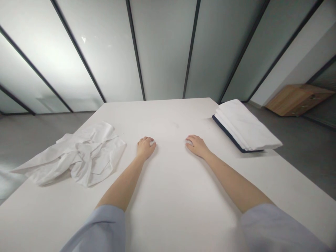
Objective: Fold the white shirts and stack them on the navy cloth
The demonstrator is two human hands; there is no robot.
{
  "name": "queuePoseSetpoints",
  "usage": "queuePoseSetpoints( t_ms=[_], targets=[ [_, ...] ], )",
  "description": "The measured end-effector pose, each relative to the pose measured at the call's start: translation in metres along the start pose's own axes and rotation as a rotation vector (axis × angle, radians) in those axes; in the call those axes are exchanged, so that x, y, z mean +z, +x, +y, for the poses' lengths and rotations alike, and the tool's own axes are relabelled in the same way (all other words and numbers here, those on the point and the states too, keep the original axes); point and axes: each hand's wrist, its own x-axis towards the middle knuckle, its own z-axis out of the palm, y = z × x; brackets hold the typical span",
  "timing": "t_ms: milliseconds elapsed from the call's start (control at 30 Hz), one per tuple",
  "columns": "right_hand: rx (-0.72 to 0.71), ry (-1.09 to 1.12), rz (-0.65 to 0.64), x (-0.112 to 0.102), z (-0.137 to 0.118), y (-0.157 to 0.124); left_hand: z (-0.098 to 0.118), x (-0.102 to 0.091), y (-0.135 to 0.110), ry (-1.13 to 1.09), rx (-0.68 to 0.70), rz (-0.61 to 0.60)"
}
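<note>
My left hand (pixel 146 147) rests on the white table (pixel 168 196), palm down, its fingers loosely bent with nothing in them. Level with it, my right hand (pixel 196 145) also lies on the tabletop, fingers apart and slightly curled, holding nothing. A crumpled white cloth (pixel 91 154), possibly a garment, lies just left of my left hand without touching it; part of it hangs over the table's left edge. To the right of my right hand is a stack of folded white cloth (pixel 244 122). Beneath that stack shows a dark navy folded layer (pixel 228 134).
Frosted glass panels (pixel 162 49) with dark frames stand behind the table's far edge. A wooden cabinet (pixel 296 99) with drawers is on the grey floor (pixel 309 150) at the right. The white stack sits close to the table's right edge.
</note>
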Motion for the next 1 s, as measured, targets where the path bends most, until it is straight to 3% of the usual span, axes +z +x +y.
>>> queuePoseSetpoints(
  t_ms=[1000],
  targets=[
    [0.012,-0.012,-0.033,-0.0068,-0.009,-0.0008,-0.0009,-0.0017,-0.0053,0.049,0.073,-0.023]
  ],
)
